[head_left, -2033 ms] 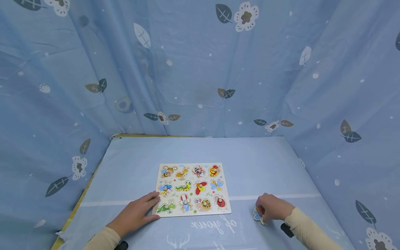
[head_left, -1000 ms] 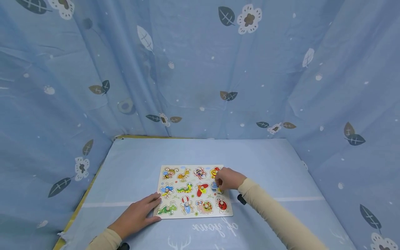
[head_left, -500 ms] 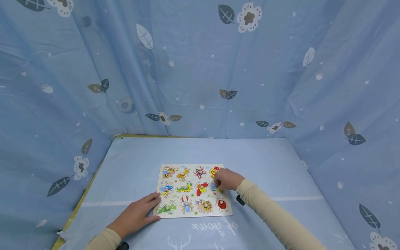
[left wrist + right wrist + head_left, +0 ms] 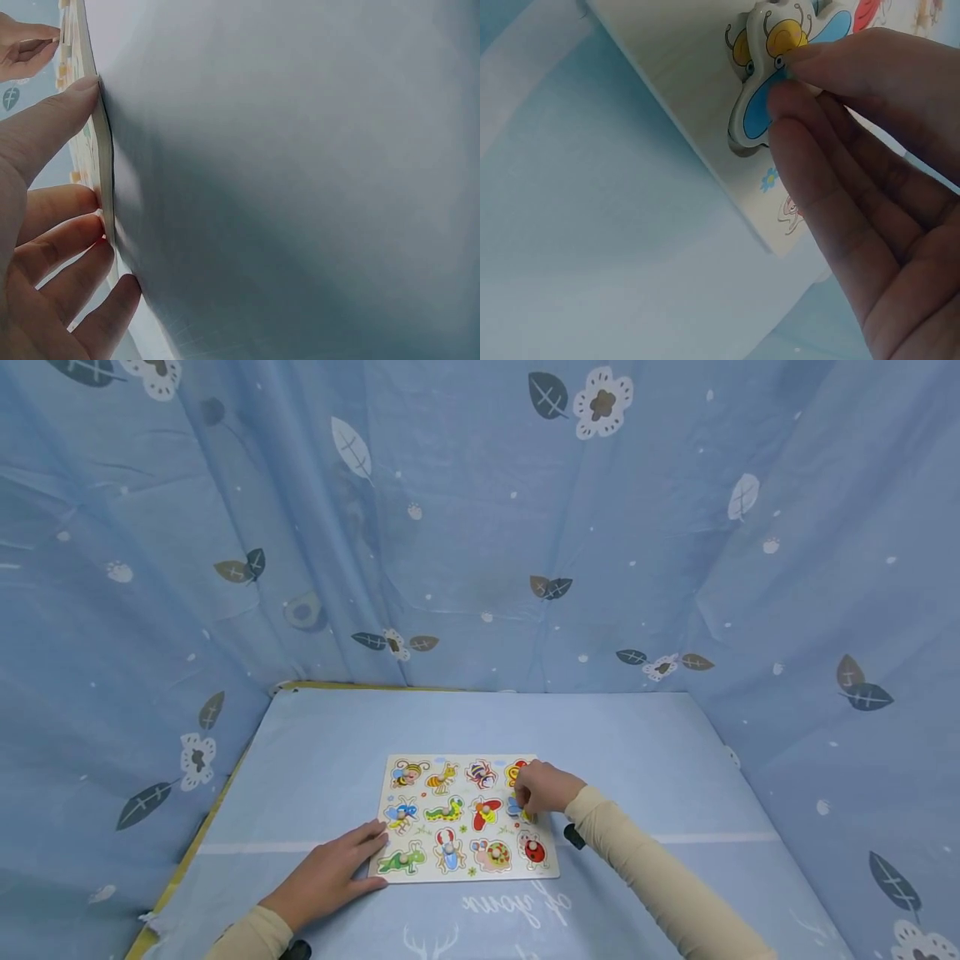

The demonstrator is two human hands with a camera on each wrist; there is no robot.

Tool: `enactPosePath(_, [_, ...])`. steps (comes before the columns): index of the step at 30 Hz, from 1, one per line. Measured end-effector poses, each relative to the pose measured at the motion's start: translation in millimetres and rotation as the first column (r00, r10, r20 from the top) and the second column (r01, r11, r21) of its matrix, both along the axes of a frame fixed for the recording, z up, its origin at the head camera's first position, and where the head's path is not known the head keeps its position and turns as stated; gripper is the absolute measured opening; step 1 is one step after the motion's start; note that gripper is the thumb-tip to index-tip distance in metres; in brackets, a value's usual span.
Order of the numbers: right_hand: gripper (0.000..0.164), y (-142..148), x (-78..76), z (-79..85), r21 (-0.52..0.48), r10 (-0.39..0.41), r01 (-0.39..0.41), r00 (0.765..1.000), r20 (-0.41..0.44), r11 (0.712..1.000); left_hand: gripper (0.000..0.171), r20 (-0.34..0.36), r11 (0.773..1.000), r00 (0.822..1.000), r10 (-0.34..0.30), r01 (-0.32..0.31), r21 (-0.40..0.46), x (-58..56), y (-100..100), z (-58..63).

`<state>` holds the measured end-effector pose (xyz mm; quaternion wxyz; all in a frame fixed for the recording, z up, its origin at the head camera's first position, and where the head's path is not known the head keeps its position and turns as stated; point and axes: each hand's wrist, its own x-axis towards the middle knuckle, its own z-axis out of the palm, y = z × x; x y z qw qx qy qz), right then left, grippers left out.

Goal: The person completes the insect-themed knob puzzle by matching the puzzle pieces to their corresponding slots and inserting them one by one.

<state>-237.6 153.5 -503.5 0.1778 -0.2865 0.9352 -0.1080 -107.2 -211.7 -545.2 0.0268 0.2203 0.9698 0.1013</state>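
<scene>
A wooden insect peg puzzle board (image 4: 422, 838) lies flat on the table. My left hand (image 4: 327, 874) rests at its left edge, fingers spread and relaxed; in the left wrist view the thumb and fingertips touch the board's rim (image 4: 102, 142). At the right side, my right hand (image 4: 550, 787) pinches a blue-winged bee puzzle piece (image 4: 759, 109) between thumb and fingers. In the right wrist view this piece sits over its printed recess, shifted from the outline and not flush. The fingers hide its middle and its peg. Other pieces, such as the ladybug (image 4: 533, 850) and the caterpillar (image 4: 444, 811), sit in the board.
A light blue cloth covers the table (image 4: 615, 735), with mirrored white lettering (image 4: 517, 903) in front of the board. Blue patterned curtains (image 4: 465, 527) enclose the back and sides. A yellowish edge (image 4: 225, 785) shows along the table's left.
My right hand has carried the bee piece leftward from the table onto the board's right side, and over the last second has stayed there with small shifts. The left hand has held its place.
</scene>
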Motion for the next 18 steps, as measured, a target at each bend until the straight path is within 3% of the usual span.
enactPosePath(18, [0.015, 0.5, 2.2, 4.7, 0.006, 0.003, -0.003, 1.000, -0.008, 1.000, 0.077, 0.006, 1.000, 1.000, 0.005, -0.005, -0.008, -0.4, -1.6, -1.6])
